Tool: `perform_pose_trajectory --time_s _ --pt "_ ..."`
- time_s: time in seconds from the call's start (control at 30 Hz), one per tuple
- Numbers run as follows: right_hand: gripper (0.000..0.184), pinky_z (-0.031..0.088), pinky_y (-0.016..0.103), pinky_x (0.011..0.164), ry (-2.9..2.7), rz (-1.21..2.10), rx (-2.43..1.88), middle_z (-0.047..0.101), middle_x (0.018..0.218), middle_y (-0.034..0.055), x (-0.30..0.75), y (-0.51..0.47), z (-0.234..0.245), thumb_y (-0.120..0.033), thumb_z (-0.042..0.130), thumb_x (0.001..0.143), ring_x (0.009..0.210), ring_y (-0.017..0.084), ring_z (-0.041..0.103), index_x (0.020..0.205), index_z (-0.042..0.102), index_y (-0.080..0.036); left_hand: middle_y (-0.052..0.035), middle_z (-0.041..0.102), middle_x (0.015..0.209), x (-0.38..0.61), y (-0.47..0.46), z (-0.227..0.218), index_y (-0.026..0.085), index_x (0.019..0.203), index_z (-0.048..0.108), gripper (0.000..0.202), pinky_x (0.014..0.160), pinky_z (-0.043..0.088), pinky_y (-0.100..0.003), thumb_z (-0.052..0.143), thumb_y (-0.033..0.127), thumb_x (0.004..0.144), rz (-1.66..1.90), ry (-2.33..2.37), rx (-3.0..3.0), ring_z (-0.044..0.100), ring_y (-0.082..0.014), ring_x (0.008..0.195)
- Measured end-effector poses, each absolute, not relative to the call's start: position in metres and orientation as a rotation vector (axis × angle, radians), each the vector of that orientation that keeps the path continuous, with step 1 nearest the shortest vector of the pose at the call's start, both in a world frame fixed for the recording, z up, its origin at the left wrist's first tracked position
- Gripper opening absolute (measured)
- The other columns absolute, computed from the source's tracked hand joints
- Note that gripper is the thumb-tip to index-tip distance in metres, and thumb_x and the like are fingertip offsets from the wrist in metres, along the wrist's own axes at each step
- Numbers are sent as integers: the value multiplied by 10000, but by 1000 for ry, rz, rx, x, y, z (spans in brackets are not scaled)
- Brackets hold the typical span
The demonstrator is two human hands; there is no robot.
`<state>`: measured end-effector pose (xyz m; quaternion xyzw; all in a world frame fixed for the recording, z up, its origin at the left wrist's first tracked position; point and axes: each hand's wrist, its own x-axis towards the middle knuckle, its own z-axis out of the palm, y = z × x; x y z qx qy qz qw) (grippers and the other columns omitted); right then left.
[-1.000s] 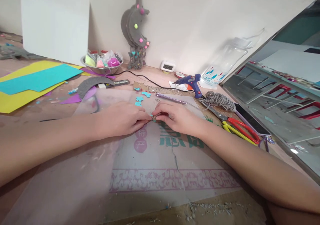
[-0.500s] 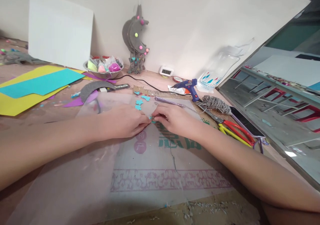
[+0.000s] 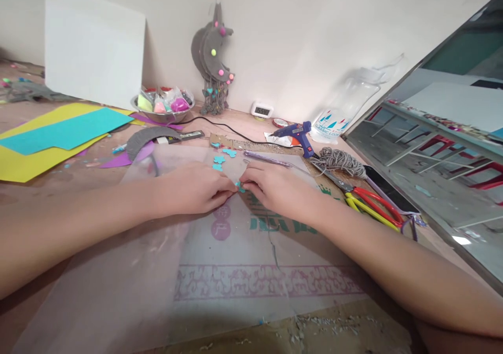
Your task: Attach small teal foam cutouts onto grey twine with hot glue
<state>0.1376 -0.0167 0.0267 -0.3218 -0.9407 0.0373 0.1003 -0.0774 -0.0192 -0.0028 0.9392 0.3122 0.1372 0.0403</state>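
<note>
Small turquoise cut-out piece (image 3: 240,188) is pinched between the fingertips of the person's left hand (image 3: 196,187) and right hand (image 3: 273,187), over a translucent plastic sheet (image 3: 118,280); whether it touches the sheet cannot be told. Flat turquoise flower-shaped cut-outs (image 3: 219,160) lie just beyond the left hand. Farther right, a blue glue gun (image 3: 301,135) is near a grey yarn bundle (image 3: 341,161) on the pinkish worktop (image 3: 239,123).

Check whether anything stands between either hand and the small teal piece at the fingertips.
Nothing visible does: the left hand and right hand both have fingertips at the small teal piece. Loose teal cutouts lie beyond the left hand.
</note>
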Motion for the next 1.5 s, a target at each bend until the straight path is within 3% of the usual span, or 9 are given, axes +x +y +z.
perform_pose_trajectory --time_s 0.23,0.47,0.57,0.7,1.03,1.23,1.33,1.4,1.5 --pt "203 427 300 786 -2768 162 -942 627 963 66 140 -15 26 -142 462 882 908 180 563 989 634 -169 2 699 973 -76 -19 0 275 1099 628 322 627 401 -265 372 352 919 337 1070 2942 644 -166 797" --pt "179 409 285 787 -2769 203 -932 634 962 67 136 -18 26 -137 477 871 913 173 559 955 634 -159 -44 665 705 -70 -24 9 194 855 625 347 518 318 -272 313 323 933 70 1106 3117 614 -178 629" --pt "158 398 275 728 -2749 203 -1053 644 907 48 140 -16 26 -165 493 862 838 165 564 918 640 -185 -40 625 624 -70 -24 9 184 835 600 301 496 293 -272 336 300 920 37 1083 3157 578 -169 548" --pt "115 377 256 654 -2742 244 -1189 653 816 20 142 -13 29 -184 538 830 736 150 563 847 649 -205 -38 623 628 -72 -22 6 194 861 590 264 498 287 -275 350 292 911 48 1064 3186 566 -172 537" --pt "106 388 250 624 -2606 392 -1197 661 807 7 144 -10 27 -154 548 811 704 137 569 834 638 -205 -40 613 623 -72 -21 3 185 846 622 318 547 345 -278 332 295 917 187 1050 3079 555 -164 547" --pt "115 415 253 586 -2083 752 -1099 571 734 -18 134 -4 14 -260 589 802 628 113 527 836 497 -201 -20 632 703 -72 -23 12 215 987 575 321 575 376 -279 388 457 892 345 1277 2771 577 -175 604" --pt "192 405 245 528 -1890 985 -1026 506 648 -47 126 -2 11 -301 608 784 543 94 491 767 444 -203 -51 641 858 -68 -22 21 203 1150 495 491 608 392 -286 479 565 818 507 1395 2687 595 -199 708" --pt "220 398 238 498 -1819 1102 -955 492 623 -57 122 -1 10 -308 617 772 506 84 475 750 424 -206 -69 636 948 -62 -20 28 203 1208 463 530 650 402 -292 494 557 814 594 1393 2722 599 -211 798" --pt "210 405 238 492 -1762 1160 -888 522 658 -45 121 1 10 -316 613 770 498 76 471 766 437 -201 -57 643 972 -57 -11 42 210 1142 531 373 694 401 -274 463 451 867 559 1259 2849 592 -186 851"
